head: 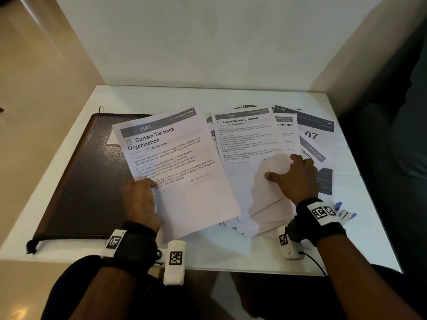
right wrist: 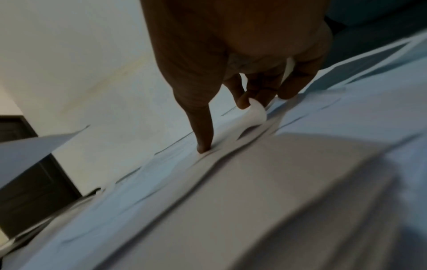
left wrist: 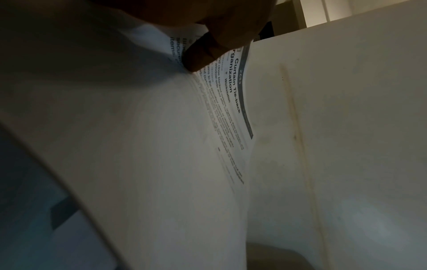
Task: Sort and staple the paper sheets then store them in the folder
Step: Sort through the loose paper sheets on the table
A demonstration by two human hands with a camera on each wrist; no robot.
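At the near edge of the white, smooth table (head: 231,257) both wrists wear black straps with white square-coded tags. Just beyond them the left hand (head: 141,199) pinches the near-left edge of a printed sheet (head: 175,167) headed "Curtain Tie-back Organization", thumb (left wrist: 203,53) on the printed face and the other fingers hidden beneath; the thin white paper is lifted off the table and bows softly, its far-left corner overlapping the folder (head: 80,181). The right hand (head: 293,179) rests on the loose pile of sheets (head: 254,204) toward the near-right part of the table, thumb (right wrist: 201,127) pressed straight down, the fingertips (right wrist: 245,102) curling up the edge of one sheet. The pile is fanned and uneven, white pages with dark grey header bands; the top one reads "Dishwasher Loading", and a page marked "07" sticks out at the far right. The folder is flat, rectangular, dark brown with a dull leather-like face, closed, lying along the left edge. At the right edge, beside the right wrist, sits a small white and violet object (head: 344,211), partly hidden.
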